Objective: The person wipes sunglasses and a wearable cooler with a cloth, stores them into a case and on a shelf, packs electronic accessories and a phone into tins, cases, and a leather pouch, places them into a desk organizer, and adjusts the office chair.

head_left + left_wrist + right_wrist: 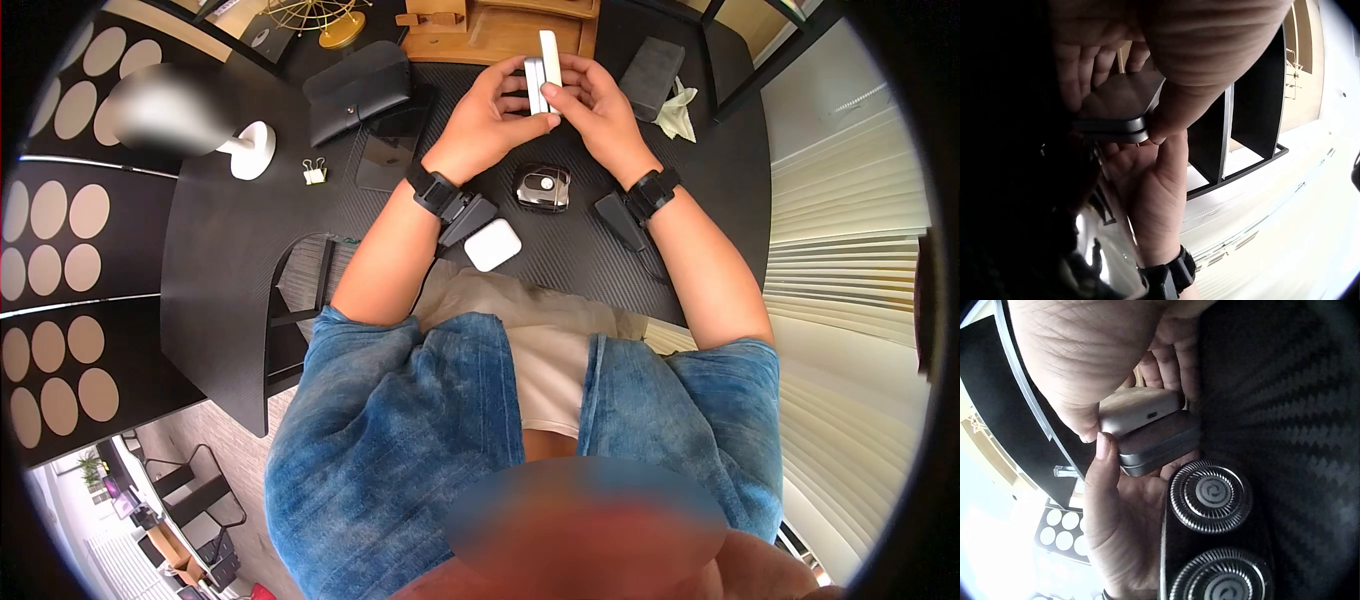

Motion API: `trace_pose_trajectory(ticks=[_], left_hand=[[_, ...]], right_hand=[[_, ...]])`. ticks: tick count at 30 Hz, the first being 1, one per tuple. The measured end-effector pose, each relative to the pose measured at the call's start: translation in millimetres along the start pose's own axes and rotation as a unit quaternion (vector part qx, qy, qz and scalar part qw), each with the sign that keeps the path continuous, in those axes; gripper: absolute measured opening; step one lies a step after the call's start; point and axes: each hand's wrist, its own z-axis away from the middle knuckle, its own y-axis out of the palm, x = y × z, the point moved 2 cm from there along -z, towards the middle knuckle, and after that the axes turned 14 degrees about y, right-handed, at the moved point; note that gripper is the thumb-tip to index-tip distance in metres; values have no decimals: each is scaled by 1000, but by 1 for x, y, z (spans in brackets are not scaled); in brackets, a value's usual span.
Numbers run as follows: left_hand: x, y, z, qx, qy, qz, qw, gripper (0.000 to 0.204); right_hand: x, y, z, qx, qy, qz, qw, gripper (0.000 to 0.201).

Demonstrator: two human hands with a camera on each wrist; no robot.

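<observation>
Both hands are raised close together over the far part of the black desk. My left hand (480, 125) holds a slim silver-grey case (1160, 444) with rounded corners and a seam along its edge. My right hand (605, 115) grips a slim white box (551, 62) with a small port in its end, seen in the right wrist view. The two lie side by side, white one on the right in the head view. Below the hands sits a shiny black electric shaver (542, 188), whose round heads (1213, 490) show in the right wrist view.
A white rounded case (493, 245) lies near the front edge. On the left are a black wallet (360, 90), a binder clip (314, 171) and a white-based lamp (254, 150). A dark box (652, 78) and crumpled cloth (678, 112) lie right; a wooden organizer (500, 35) stands behind.
</observation>
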Motion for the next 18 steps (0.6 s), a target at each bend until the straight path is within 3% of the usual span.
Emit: trace_pose_trajectory(ticks=[8, 10, 18], left_hand=[[-3, -1, 0, -2, 7, 41, 999, 73], [0, -1, 1, -3, 6, 34, 999, 71], [4, -2, 1, -21, -4, 46, 999, 64]], right_hand=[[0, -2, 0, -10, 7, -11, 1000, 56], [-2, -5, -1, -26, 63, -37, 997, 51], [-1, -3, 0, -23, 59, -31, 998, 50]])
